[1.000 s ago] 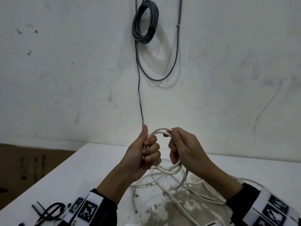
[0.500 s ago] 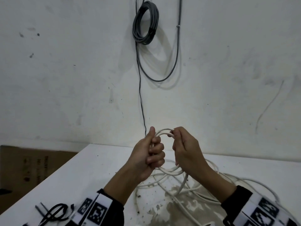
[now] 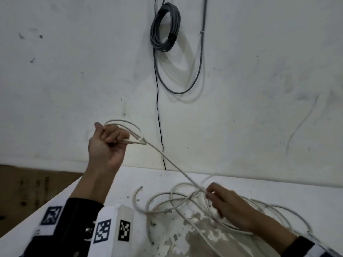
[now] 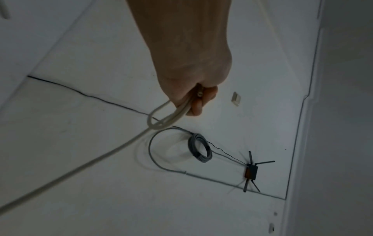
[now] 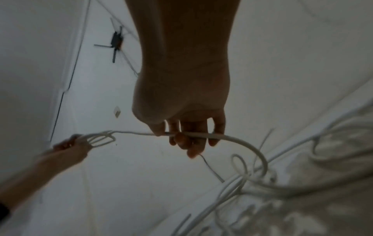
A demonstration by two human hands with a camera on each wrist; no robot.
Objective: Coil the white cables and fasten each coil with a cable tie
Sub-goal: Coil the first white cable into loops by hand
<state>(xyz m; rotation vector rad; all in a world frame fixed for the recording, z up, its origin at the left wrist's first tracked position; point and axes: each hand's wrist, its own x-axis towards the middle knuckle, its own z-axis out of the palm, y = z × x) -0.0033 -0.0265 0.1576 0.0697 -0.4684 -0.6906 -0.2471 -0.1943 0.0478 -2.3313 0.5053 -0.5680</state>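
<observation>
My left hand [image 3: 113, 138] is raised before the wall and grips a small coil of white cable [image 3: 126, 127] in its fist; the wrist view shows the loops [image 4: 161, 118] coming out of the left hand [image 4: 193, 99]. From the coil one strand [image 3: 172, 164] runs taut down to my right hand [image 3: 213, 195], low over the table at the right. The right hand [image 5: 189, 137] pinches that strand [image 5: 232, 138] between thumb and fingers. The rest of the white cable [image 3: 167, 204] lies in loose tangled loops on the white table [image 3: 130, 182].
A tied grey cable coil [image 3: 165, 28] and a thin black wire [image 3: 157, 108] hang on the wall behind. A black router [image 4: 251, 171] is mounted higher up. A cardboard box [image 3: 27, 188] stands left of the table. The tabletop has a worn patch [image 3: 200, 234].
The hands were together at the coil; now they are apart. The left hand went up and left with the coil. The right hand slid down the cable to the table, drawing the strand taut.
</observation>
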